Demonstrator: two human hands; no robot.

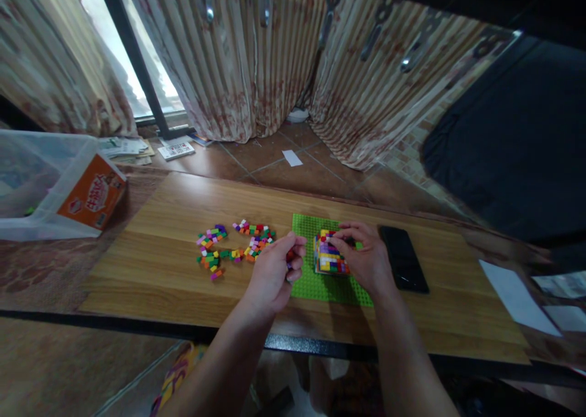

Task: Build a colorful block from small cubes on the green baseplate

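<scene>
A multicoloured block of small toy bricks stands on a green studded baseplate. My right hand reaches over the block from the right; its thumb and index finger are pinched together at the top layer, where a small brick is mostly covered by the fingertips. To the left of the block, above the baseplate's left edge, my left hand is closed with the fingers curled in. A bit of red brick shows between those fingers. Loose toy bricks of many colours lie scattered left of my left hand.
A black phone lies right of the baseplate on the wooden board. At far left is a clear plastic bin with an orange label. White paper lies at the right end. Curtains hang beyond the board.
</scene>
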